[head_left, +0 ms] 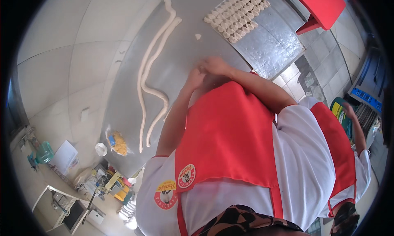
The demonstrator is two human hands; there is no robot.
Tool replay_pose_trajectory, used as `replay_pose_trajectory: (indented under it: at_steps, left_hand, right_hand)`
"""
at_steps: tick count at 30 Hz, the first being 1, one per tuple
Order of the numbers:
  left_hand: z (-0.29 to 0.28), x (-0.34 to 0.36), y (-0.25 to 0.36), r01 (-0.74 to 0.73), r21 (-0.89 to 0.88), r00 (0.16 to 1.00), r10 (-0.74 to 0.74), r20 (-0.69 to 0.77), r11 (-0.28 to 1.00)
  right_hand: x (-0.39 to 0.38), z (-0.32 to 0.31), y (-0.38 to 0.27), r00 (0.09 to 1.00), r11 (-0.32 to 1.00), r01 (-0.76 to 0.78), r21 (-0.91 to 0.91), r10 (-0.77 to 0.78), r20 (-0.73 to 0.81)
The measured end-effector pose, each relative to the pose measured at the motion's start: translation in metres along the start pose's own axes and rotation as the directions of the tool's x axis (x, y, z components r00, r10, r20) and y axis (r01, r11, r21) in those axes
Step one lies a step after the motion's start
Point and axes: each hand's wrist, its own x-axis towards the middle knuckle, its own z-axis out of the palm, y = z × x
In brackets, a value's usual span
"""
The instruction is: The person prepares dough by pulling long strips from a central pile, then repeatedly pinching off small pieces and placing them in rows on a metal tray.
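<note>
My left hand (196,77) and my right hand (214,66) meet close to my body at the edge of the steel table (176,47). Both have curled fingers; what is between them is too small or hidden to make out. Two long, wavy dough ropes (144,81) lie along the table to their left. A small dough piece (198,36) sits alone beyond my hands. Farther right, rows of small shaped dough pieces (237,15) cover part of a metal tray (275,51).
A red stool or chair (320,4) stands beyond the tray. A yellow crumbly pile with a blue item (118,143) and a white round container (101,149) are at lower left. A co-worker in a red apron (336,150) stands right beside me, holding a green container (341,113).
</note>
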Motion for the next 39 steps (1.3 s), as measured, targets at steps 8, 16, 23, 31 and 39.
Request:
replay_pose_trajectory:
  at_steps: [8, 16, 23, 31, 39]
  left_hand:
    - [-0.005, 0.036, 0.009, 0.366, -0.076, 0.915, -0.344, 0.211, 0.927]
    - [-0.055, 0.03, -0.009, 0.536, -0.315, 0.835, -0.548, 0.06, 0.783]
    - [-0.045, 0.003, -0.031, 0.189, 0.405, 0.981, -0.157, -0.11, 0.895]
    - [-0.011, -0.006, 0.03, 0.006, 0.053, 0.997, -0.002, -0.077, 0.999]
    - [-0.011, 0.009, 0.034, 0.004, 0.177, 0.99, 0.02, -0.138, 0.984]
  right_hand:
    - [0.018, -0.028, 0.002, 0.999, 0.992, 0.016, -0.124, -0.01, 0.05]
    - [-0.045, -0.227, 0.131, 0.771, 0.876, -0.167, 0.453, 0.402, -0.494]
    - [0.002, -0.203, 0.154, 0.509, 0.921, -0.379, -0.084, 0.132, -0.851]
    - [0.007, 0.013, 0.025, 0.97, 0.979, -0.198, 0.038, 0.19, 0.151]
    - [0.032, 0.0, -0.01, 1.0, 0.98, 0.011, -0.199, -0.015, -0.018]
